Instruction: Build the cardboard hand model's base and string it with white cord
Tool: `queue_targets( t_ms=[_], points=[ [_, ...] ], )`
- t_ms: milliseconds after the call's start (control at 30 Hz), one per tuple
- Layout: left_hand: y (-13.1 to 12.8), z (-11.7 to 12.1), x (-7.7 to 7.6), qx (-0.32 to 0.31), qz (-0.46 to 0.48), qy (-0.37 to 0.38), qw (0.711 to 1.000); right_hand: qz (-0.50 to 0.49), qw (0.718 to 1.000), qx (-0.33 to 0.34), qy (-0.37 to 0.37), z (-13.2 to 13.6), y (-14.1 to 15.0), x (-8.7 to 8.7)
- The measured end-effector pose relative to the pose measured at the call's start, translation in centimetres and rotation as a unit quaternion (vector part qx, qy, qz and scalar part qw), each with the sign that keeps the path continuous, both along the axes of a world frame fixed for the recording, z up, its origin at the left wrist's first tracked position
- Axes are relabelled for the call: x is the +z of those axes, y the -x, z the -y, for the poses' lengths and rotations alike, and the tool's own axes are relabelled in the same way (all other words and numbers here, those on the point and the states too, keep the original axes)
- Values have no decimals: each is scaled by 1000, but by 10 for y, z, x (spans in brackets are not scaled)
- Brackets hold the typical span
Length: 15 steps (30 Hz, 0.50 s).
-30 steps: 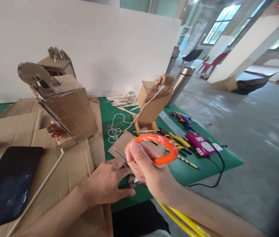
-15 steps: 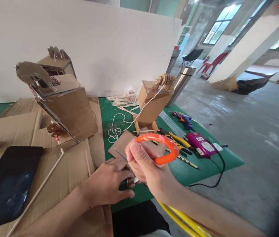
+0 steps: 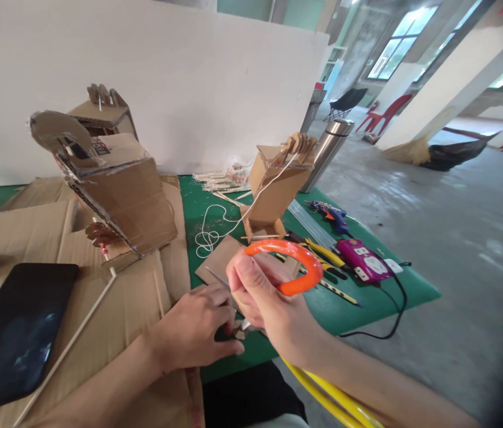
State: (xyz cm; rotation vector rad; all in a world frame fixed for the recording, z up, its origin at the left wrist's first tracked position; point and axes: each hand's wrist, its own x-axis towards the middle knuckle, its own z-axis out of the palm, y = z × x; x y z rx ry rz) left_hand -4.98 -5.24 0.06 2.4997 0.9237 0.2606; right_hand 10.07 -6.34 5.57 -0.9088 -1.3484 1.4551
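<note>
1. Orange-handled scissors (image 3: 314,268) sit in the right hand (image 3: 262,294), fingers curled round them
2. Left hand (image 3: 193,327), just beside it, seems to pinch a small cardboard piece (image 3: 240,333) near a blade
3. Blade work on that piece looks in hand; next stroke calls for steady fingertips

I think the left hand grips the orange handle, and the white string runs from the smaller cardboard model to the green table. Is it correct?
Not quite: in the head view, the right hand grips the orange handle. The white string does run from the smaller cardboard model to the green table.
</note>
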Motion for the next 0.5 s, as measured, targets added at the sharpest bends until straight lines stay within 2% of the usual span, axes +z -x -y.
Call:
queue_targets(
  t_ms=[167, 333, 500],
  points=[
    [0, 1, -1, 18, 0, -16, 1000, 3, 1000, 0, -7, 0, -1, 0],
    [1, -1, -4, -31, 9, -8, 999, 0, 1000, -19, -23, -2, 0, 3],
    [0, -1, -3, -12, 15, -12, 1000, -21, 999, 15, 22, 2, -7, 4]
  ],
)
